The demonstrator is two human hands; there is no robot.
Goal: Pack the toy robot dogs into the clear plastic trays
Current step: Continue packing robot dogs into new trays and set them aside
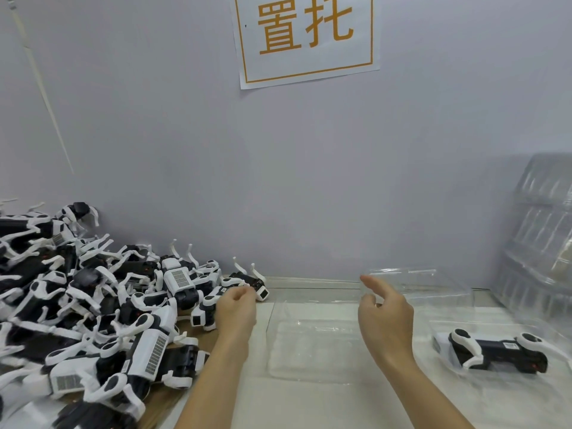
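A large heap of black-and-white toy robot dogs (pixel 93 305) covers the left of the table. My left hand (pixel 236 311) is at the heap's right edge, its curled fingers touching one dog (pixel 247 281) that lies with its legs up; whether they grip it I cannot tell. An empty clear plastic tray (pixel 309 348) lies in the middle. My right hand (pixel 385 317) hovers over that tray's right edge with loose fingers and holds nothing. Another clear tray (pixel 483 379) at the right holds one dog (pixel 498 351) lying on its side.
A stack of clear trays (pixel 538 239) leans against the wall at the far right. One more clear tray (pixel 418 283) sits behind my right hand. A paper sign (pixel 306 35) with orange characters hangs on the pale wall.
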